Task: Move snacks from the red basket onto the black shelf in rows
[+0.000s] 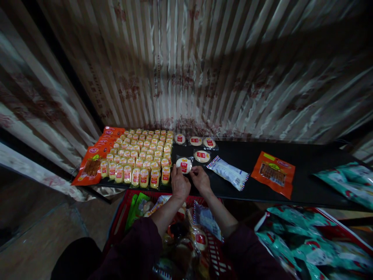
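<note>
My left hand (180,185) is closed at the lower left of a round white cake in a clear wrapper with a red label (184,166). Fingers of my right hand (200,180) pinch the wrapper's right edge. The cake is at the front of a black shelf (233,155); whether it rests fully on the surface I cannot tell. Just behind and to the right is another wrapped round cake (202,156), with several more along the back. Rows of small wrapped yellow cakes (140,155) stand to the left of my hands.
Right of my hands lie a blue-and-white packet (229,172), an orange packet (274,174) and a teal bag (349,182). More orange packets (97,155) overlap at the left end. Below are a red basket (118,217) of mixed snacks and a box of teal bags (314,245). A striped curtain (186,70) hangs behind.
</note>
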`<state>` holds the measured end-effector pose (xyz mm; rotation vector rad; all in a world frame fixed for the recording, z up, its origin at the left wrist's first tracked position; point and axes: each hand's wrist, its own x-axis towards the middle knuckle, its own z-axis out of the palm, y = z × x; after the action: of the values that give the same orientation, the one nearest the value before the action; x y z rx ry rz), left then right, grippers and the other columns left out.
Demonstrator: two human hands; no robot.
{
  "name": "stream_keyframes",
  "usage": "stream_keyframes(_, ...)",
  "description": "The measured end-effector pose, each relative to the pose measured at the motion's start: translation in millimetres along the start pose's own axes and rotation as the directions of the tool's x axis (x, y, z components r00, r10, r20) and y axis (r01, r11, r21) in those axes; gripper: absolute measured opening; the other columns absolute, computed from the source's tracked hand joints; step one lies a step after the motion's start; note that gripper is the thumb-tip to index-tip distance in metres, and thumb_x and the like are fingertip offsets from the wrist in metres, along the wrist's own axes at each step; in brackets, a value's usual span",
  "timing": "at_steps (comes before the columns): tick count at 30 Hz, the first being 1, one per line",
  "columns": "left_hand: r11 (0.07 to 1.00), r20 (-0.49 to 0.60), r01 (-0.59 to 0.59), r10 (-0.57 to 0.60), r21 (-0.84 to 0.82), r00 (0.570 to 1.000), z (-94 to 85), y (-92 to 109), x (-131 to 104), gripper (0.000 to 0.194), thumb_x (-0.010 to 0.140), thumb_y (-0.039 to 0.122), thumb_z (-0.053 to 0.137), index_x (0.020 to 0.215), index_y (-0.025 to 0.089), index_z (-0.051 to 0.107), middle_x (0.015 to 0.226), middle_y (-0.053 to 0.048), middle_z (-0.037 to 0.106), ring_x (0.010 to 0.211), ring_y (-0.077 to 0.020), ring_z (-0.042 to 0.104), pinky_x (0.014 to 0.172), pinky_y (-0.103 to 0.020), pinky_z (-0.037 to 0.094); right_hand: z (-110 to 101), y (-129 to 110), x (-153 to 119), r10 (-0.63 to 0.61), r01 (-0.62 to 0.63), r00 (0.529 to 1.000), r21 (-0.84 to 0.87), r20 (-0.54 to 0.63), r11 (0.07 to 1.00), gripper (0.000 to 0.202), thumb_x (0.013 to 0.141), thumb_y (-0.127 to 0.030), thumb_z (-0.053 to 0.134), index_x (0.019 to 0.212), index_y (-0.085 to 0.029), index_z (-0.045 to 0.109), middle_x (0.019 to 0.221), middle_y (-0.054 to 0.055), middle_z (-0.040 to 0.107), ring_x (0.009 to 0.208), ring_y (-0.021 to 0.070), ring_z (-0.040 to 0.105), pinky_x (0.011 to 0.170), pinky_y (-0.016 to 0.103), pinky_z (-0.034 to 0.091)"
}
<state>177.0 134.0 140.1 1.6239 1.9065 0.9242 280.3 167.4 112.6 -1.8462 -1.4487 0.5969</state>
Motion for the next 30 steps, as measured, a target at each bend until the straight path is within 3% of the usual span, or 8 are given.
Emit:
stream_keyframes(10,0.995,-0.033,-0.007,0.004,-0.102,0.999,5.8,9,17,0.059,0.069,0.002,0.047,0.127,0.012,0.052,0.150,-0.014,0.032,0.140,-0.0250,0.027,0.115,-0.038,0.026,11,-2,24,0.016,-0.013,0.999,0.101,-0.029,0.995,0.011,0.073,-0.022,0.053,0.083,-0.021,0.056,0.079,0.001,0.066,0.080,0.0172,0.064,0.076,0.031,0.048)
stream_keyframes(18,0.999,-0.031,-0.014,0.013,-0.029,0.999,10.6,14,36,0.056,0.072,0.004,0.046,0.128,0.008,0.050,0.146,-0.019,0.036,0.140,-0.0261,0.027,0.115,-0.039,0.027,15,-9,46,0.012,-0.006,0.999,0.121,-0.046,0.993,0.012,0.071,-0.020,0.053,0.082,-0.022,0.054,0.076,0.000,0.065,0.072,0.0166,0.063,0.072,0.030,0.048)
stream_keyframes(24,0.999,-0.081,-0.026,0.022,-0.042,0.996,14.1,26,55,0.050,0.076,0.010,0.047,0.125,0.006,0.052,0.146,-0.020,0.035,0.139,-0.0281,0.028,0.115,-0.039,0.025,18,-16,63,0.026,-0.016,0.999,0.224,-0.043,0.975,0.026,0.070,-0.027,0.053,0.095,-0.022,0.054,0.073,-0.001,0.064,0.067,0.0184,0.062,0.068,0.031,0.048)
stream_keyframes(30,0.992,-0.133,0.024,-0.040,-0.123,0.990,20.4,30,79,0.037,0.080,0.018,0.048,0.114,0.013,0.060,0.147,-0.014,0.036,0.140,-0.0278,0.026,0.115,-0.042,0.023,22,-25,76,-0.034,0.054,0.995,0.235,-0.089,0.971,0.038,0.068,-0.025,0.052,0.106,-0.021,0.055,0.073,0.001,0.064,0.069,0.0202,0.062,0.070,0.033,0.048)
